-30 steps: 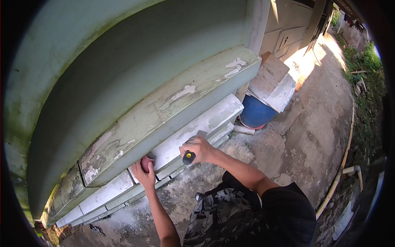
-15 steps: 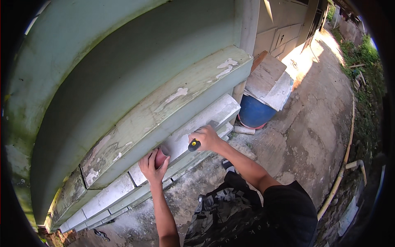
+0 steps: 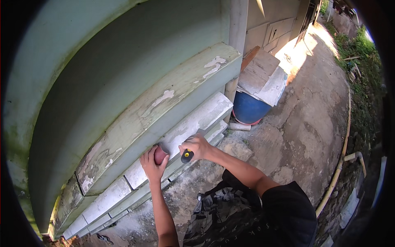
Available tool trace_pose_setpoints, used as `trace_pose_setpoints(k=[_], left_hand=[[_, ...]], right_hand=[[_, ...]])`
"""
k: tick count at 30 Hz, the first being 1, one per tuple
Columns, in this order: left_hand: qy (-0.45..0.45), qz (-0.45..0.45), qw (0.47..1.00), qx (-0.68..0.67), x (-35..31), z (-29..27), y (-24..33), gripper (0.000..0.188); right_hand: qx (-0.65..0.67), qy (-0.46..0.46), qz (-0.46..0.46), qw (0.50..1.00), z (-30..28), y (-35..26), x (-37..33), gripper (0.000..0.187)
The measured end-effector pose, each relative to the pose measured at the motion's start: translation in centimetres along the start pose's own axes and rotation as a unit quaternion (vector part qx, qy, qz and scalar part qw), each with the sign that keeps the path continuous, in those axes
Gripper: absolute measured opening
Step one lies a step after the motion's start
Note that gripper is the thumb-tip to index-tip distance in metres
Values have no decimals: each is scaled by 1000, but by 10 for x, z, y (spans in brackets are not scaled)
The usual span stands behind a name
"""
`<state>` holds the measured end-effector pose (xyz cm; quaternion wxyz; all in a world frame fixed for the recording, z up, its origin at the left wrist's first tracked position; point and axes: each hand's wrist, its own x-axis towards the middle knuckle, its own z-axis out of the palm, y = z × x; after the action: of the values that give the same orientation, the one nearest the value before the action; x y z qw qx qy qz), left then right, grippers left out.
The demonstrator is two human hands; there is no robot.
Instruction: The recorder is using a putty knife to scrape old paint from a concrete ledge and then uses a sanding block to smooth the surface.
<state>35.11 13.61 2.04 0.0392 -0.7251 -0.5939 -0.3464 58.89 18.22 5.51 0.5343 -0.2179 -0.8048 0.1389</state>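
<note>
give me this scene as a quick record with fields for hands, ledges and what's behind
left hand: holds a curved dark red piece; hand at the lower ledge
right hand: grips a black-and-yellow tool; hand on the handle, flat grey end toward the lower ledge
lower ledge: whitish, patchy
upper ledge: pale green, stained, paint flaking
beyond the ledges: blue bucket, boards on top
ground: cracked, grey-brown path
unclear: whether the red piece touches the ledge
</note>
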Motion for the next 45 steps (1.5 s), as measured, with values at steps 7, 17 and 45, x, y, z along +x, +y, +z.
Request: trace_pose_setpoints(k=[7,17,45], left_hand=[[-16,-21,996,-87,1,-10,0,63],[-44,-18,991,-128,1,-17,-10,65],[70,-14,993,-96,-9,-24,-7,55]], right_hand=[[13,-10,-28,999,-5,4,6,28],[-42,12,20,999,-10,43,-2,27],[-56,-78,26,995,16,33,-7,19]])
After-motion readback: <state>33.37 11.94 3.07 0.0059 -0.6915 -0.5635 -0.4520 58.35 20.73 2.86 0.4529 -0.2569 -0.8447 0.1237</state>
